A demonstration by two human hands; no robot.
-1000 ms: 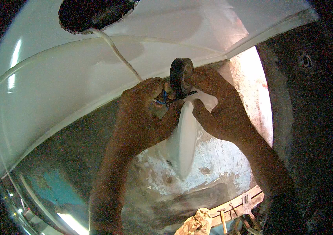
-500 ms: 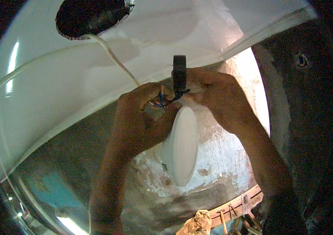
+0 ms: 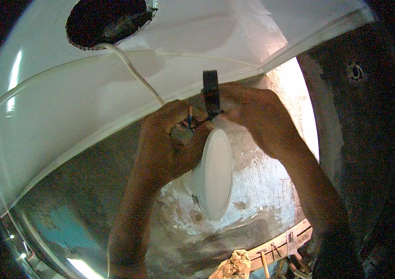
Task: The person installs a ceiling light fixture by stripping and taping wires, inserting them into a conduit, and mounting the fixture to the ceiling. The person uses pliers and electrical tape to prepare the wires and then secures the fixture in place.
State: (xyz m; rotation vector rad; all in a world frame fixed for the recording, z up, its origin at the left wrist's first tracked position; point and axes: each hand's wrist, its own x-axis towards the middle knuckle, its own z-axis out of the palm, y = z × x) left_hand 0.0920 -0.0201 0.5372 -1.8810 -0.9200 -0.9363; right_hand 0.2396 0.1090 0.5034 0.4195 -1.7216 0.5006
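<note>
Pinched in my left hand (image 3: 165, 139) are thin wires (image 3: 190, 120), among them a blue one and a copper-coloured one. My right hand (image 3: 251, 109) grips a roll of black electrical tape (image 3: 211, 90), seen edge-on. A short dark strip runs from the bottom of the roll to the wires at my left fingertips. Just below both hands hangs a round white ceiling light (image 3: 218, 174), turned on edge, with a small metal spring clip (image 3: 195, 200) at its side. A white cable (image 3: 134, 72) comes down from the ceiling to behind my left hand, where its end is hidden.
The glossy white ceiling (image 3: 174, 32) has a round cut-out (image 3: 106, 23) at upper left. Behind is a stained wall (image 3: 262, 186) with peeling blue paint. At lower right, a wooden rack (image 3: 278, 242) carries a hammer (image 3: 265, 262) and other tools beside crumpled brown paper (image 3: 234, 266).
The tape roll has dropped slightly and tilted, closer to the wires, and the strip below it looks shorter. The light has shifted a little left. Both hands keep their hold.
</note>
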